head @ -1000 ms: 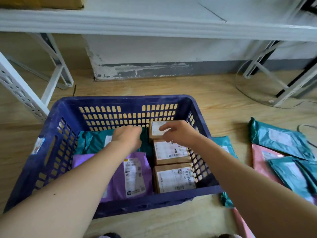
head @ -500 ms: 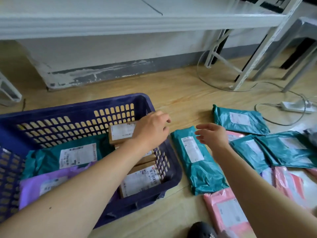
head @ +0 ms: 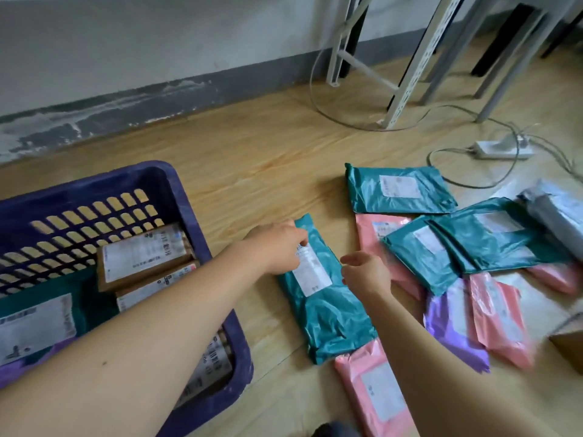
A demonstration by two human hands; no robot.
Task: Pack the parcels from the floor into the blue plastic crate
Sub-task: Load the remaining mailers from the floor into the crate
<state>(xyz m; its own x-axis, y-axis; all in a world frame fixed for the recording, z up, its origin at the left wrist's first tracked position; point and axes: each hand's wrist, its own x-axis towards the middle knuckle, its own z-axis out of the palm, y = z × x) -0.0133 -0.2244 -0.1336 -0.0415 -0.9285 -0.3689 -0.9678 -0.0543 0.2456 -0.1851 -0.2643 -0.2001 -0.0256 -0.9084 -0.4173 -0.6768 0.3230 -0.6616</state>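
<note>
Teal parcel [head: 328, 310], on the floor [head: 252, 171] beside the blue crate [head: 197, 222], is reached by the left hand [head: 277, 247], grip unclear; the right hand [head: 366, 274] is held loose, empty. A lift into the crate is needed.

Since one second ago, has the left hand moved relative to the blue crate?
Yes. The left hand went from inside the blue plastic crate, out over its side wall, to the teal parcel lying on the floor beside it.
</note>
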